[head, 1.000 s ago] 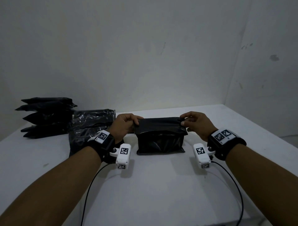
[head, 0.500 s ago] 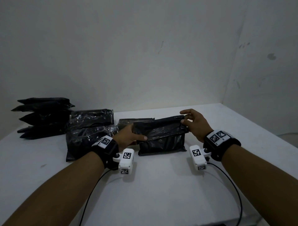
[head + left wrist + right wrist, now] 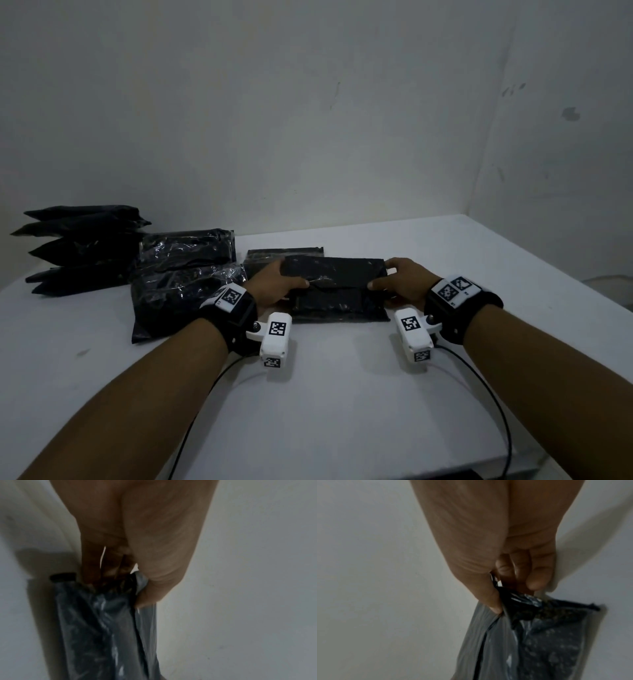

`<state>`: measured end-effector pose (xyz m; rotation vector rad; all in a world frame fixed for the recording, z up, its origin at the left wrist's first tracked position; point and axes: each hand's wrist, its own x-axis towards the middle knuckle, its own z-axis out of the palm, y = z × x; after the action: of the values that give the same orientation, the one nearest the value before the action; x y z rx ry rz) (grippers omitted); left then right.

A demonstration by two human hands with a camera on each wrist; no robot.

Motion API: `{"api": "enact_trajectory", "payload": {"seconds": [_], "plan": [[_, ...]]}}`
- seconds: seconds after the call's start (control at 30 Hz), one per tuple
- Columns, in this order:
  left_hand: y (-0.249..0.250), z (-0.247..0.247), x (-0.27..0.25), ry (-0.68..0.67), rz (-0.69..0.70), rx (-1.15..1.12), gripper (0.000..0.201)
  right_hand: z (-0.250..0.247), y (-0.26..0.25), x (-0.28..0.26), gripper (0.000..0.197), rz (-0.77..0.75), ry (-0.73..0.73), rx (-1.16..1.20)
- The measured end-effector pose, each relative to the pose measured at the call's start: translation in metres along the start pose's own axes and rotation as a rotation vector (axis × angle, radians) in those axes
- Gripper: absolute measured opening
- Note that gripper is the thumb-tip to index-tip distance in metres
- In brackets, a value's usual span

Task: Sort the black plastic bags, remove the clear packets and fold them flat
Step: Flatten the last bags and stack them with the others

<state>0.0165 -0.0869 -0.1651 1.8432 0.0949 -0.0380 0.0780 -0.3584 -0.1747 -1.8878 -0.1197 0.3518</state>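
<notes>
Since a moment ago, the black bag's [image 3: 334, 279] top half has come forward over its lower half. Left hand [image 3: 274, 286] and right hand [image 3: 400, 284] pinch its ends; it lies between them on the table [image 3: 342, 394].

Left hand [image 3: 274, 286], right hand [image 3: 402, 284]: both pinching, forearms extended.

head: high, fwd-down, wide; wrists: close along hands; shared: bag [image 3: 334, 287] ends
</notes>
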Motion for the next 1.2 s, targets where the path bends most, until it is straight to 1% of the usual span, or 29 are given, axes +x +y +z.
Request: {"api": "enact_trajectory", "payload": {"seconds": [0.03,0.07,0.1,0.13,0.17,0.23,0.27,0.3,0.37,0.43,0.47,0.5,0.53,0.57,0.6,0.63,0.67,0.7,0.8,0.87,0.93,1.0,1.1,1.2], "plan": [[0.0,0.0,0.003,0.044,0.019,0.086,0.039,0.001,0.0,0.002,0.045,0.015,0.013,-0.052],[0.0,-0.002,0.005,0.079,0.031,0.185,0.051,0.002,-0.001,0.005,0.045,0.024,0.023,-0.122],[-0.001,-0.004,0.007,0.104,0.043,0.293,0.068,0.003,-0.002,0.006,0.044,0.027,0.031,-0.199],[-0.002,-0.006,0.007,0.115,0.074,0.366,0.073,0.005,-0.003,0.006,0.045,0.03,0.045,-0.265],[-0.003,-0.006,0.007,0.116,0.121,0.416,0.066,0.006,-0.004,0.007,0.05,0.039,0.068,-0.308],[-0.007,-0.006,0.01,0.119,0.195,0.529,0.033,0.007,-0.004,0.007,0.062,0.036,0.124,-0.38],[-0.006,-0.005,0.01,0.117,0.204,0.586,0.02,0.008,-0.005,0.006,0.064,0.006,0.143,-0.44],[-0.006,-0.005,0.01,0.112,0.203,0.624,0.014,0.01,-0.004,0.004,0.063,-0.031,0.152,-0.503],[-0.006,-0.005,0.013,0.13,0.224,0.644,0.015,0.013,-0.002,0.003,0.061,-0.09,0.183,-0.555],[-0.005,-0.005,0.016,0.146,0.247,0.671,0.019,0.014,-0.002,0.002,0.06,-0.185,0.209,-0.523],[-0.004,-0.005,0.016,0.142,0.252,0.69,0.018,0.014,-0.001,0.001,0.056,-0.247,0.214,-0.49],[-0.004,-0.004,0.017,0.137,0.261,0.702,0.016,0.013,-0.001,0.0,0.047,-0.32,0.211,-0.469],[-0.004,-0.004,0.017,0.135,0.262,0.71,0.014,0.012,-0.001,-0.001,0.034,-0.396,0.21,-0.463],[-0.005,-0.004,0.018,0.138,0.264,0.715,0.013,0.01,-0.001,0.0,0.017,-0.428,0.212,-0.505],[-0.005,-0.004,0.017,0.142,0.26,0.72,0.013,0.008,0.0,0.0,0.009,-0.426,0.196,-0.549],[-0.006,-0.004,0.018,0.143,0.259,0.723,0.014,0.005,0.0,-0.001,0.02,-0.367,0.182,-0.602],[-0.006,-0.003,0.019,0.142,0.251,0.725,0.016,0.003,0.002,-0.001,0.026,-0.306,0.163,-0.634],[-0.007,-0.003,0.019,0.139,0.241,0.724,0.019,0.0,0.003,-0.003,0.026,-0.253,0.155,-0.656],[0.0,-0.004,0.018,0.142,0.254,0.781,0.02,-0.006,0.003,-0.004,0.017,-0.235,0.101,-0.643],[0.013,-0.005,0.016,0.18,0.29,0.794,0.017,-0.016,-0.003,-0.006,0.015,-0.246,0.068,-0.589],[0.032,-0.002,0.016,0.22,0.345,0.792,0.014,-0.033,-0.008,-0.007,0.02,-0.256,0.093,-0.524],[0.054,0.011,0.018,0.212,0.405,0.804,0.011,-0.056,-0.012,-0.009,0.023,-0.221,0.14,-0.443],[0.09,0.051,0.029,0.128,0.474,0.798,0.009,-0.095,-0.007,-0.01,0.026,-0.105,0.223,-0.344],[0.12,0.11,0.048,0.012,0.491,0.794,0.009,-0.136,0.005,-0.011,0.03,0.02,0.318,-0.266]]}}
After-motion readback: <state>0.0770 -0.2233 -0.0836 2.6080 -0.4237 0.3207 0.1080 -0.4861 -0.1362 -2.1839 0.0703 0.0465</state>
